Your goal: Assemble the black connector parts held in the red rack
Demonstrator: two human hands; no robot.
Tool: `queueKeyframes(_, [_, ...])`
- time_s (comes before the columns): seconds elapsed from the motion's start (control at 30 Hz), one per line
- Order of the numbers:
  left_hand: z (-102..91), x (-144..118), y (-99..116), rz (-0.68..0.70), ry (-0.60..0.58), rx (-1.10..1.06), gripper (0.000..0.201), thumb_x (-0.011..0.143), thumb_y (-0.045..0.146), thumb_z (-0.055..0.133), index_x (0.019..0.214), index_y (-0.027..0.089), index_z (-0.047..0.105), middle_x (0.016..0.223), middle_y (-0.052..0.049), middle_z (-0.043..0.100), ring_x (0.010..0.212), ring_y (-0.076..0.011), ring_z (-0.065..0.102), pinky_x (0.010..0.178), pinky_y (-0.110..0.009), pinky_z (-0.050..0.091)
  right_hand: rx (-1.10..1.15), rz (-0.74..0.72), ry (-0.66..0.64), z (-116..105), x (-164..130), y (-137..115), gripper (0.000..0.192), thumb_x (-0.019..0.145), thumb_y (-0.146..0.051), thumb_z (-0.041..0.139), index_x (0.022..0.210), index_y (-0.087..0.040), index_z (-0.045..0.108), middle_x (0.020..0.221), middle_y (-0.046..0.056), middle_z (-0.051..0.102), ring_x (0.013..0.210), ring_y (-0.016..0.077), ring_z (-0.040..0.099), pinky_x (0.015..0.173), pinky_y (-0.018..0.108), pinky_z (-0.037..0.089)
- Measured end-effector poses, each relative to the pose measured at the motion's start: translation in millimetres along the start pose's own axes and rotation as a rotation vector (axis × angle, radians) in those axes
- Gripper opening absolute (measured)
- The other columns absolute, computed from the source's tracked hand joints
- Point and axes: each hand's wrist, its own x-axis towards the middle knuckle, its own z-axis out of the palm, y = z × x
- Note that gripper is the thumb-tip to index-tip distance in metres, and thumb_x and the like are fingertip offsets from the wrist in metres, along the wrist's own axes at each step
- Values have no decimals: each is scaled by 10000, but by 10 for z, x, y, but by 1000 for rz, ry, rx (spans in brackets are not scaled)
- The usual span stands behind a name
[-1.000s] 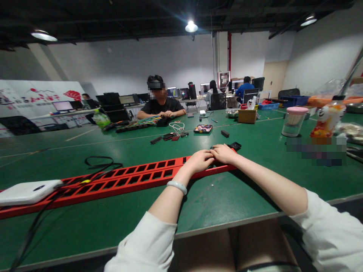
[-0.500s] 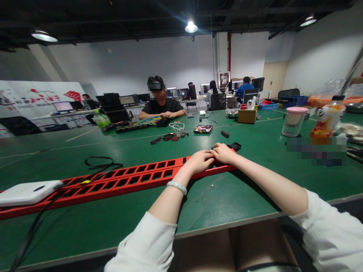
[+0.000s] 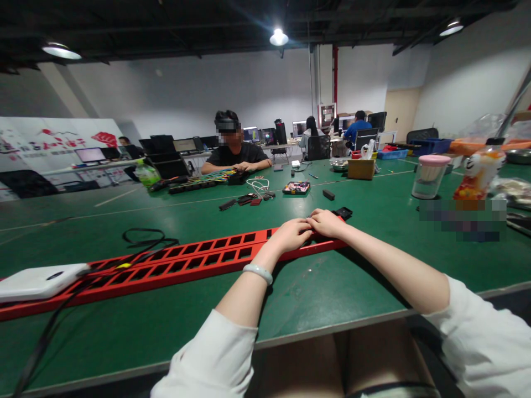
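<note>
A long red metal rail (image 3: 182,262) with rows of rectangular slots lies across the green table (image 3: 332,293). My left hand (image 3: 292,235) and my right hand (image 3: 327,223) rest side by side on its right end, fingertips touching, fingers curled over the rail. What lies under the fingers is hidden. A small black part (image 3: 343,212) sits just beyond my right hand. A pale bangle (image 3: 258,272) circles my left wrist.
A white flat device (image 3: 39,281) with a black cable (image 3: 145,243) sits on the rail's left end. A person (image 3: 234,152) works on coloured wires (image 3: 215,177) across the table. A pink-lidded jar (image 3: 429,178), an orange bottle (image 3: 479,174), a brown box (image 3: 362,168) and small black parts (image 3: 244,201) stand farther off.
</note>
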Motion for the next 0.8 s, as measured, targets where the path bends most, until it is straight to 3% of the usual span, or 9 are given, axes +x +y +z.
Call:
queueKeyframes(0.43, [15, 2, -22, 20, 5, 10, 266, 845, 271, 416, 998, 216, 626, 1089, -27, 576, 997, -163, 514, 900, -253, 366, -121, -26, -32, 24, 0, -4, 485, 882, -413, 205, 1065, -172, 585, 1123, 133, 548, 999, 252, 506, 855, 363, 345])
queueKeyframes(0.8, [10, 7, -7, -3, -7, 21, 260, 844, 280, 420, 990, 226, 628, 1091, -18, 578, 1003, -161, 516, 906, -252, 366, -28, -9, 41, 18, -3, -6, 475, 877, -410, 247, 951, -165, 647, 1059, 123, 565, 970, 212, 515, 875, 320, 343])
